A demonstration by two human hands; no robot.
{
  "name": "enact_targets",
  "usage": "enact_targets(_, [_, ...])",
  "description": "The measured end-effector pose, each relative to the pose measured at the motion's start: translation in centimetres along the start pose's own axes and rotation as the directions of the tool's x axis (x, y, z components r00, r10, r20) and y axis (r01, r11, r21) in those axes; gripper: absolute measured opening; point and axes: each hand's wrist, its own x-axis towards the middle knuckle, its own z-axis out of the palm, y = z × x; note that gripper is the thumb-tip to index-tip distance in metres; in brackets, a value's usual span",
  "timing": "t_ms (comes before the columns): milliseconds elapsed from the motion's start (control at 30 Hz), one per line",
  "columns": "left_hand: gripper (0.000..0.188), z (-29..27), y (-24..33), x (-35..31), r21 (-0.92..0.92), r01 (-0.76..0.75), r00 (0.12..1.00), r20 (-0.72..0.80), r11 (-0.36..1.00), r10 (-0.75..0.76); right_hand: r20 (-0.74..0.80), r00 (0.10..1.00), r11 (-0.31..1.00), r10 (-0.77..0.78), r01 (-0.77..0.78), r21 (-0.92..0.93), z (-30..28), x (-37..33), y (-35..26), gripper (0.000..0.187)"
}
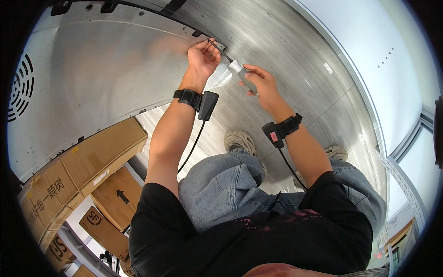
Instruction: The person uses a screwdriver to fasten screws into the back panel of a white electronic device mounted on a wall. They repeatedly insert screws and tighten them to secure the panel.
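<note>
Boxes: brown cardboard boxes stacked at lower left.
Right hand: closed around a grey-handled screwdriver, shaft aimed at the panel edge.
Left hand: fingers pinched at the screwdriver tip on the metal panel.

The left hand closes around the top of a thin dark tool, so its upper end is hidden behind the fingers. The right hand covers much of the grey handle; its lower end cannot be seen. Where the tool's tip meets the metal panel is too small to tell. The cardboard boxes run out of the lower left edge. One shoe is half hidden behind the right forearm.
</note>
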Motion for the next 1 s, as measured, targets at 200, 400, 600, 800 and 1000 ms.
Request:
enact_targets(200, [0.021,0.1,-0.1,-0.3,-0.022,0.022,1.0,-0.004,1.0,-0.022,0.106,0.989,0.99,0.1,-0.109,0.085,-0.9,0.4,-1.2,0.034])
enact_targets(400, [0.02,0.1,-0.1,-0.1,-0.049,0.022,1.0,0.002,0.999,-0.022,0.052,0.995,0.992,0.088,-0.083,-0.094,-0.6,1.1,-0.4,0.035])
enact_targets(600, [0.02,0.1,-0.3,0.0,-0.059,0.017,1.0,0.006,0.998,-0.016,0.033,0.999,0.965,-0.02,0.028,-0.26,-1.1,1.2,0.7,0.033])
enact_targets(800, [0.02,0.2,-0.4,-0.3,-0.063,0.021,1.0,0.002,0.998,-0.021,0.06,0.995,0.979,0.08,-0.067,-0.192,-0.2,-0.3,-1.1,0.04])
enact_targets(1000, [0.02,0.5,-0.4,-0.2,-0.069,0.029,1.0,0.001,0.997,-0.029,0.079,0.99,0.991,0.12,-0.115,-0.063,-1.0,0.5,0.0,0.039])
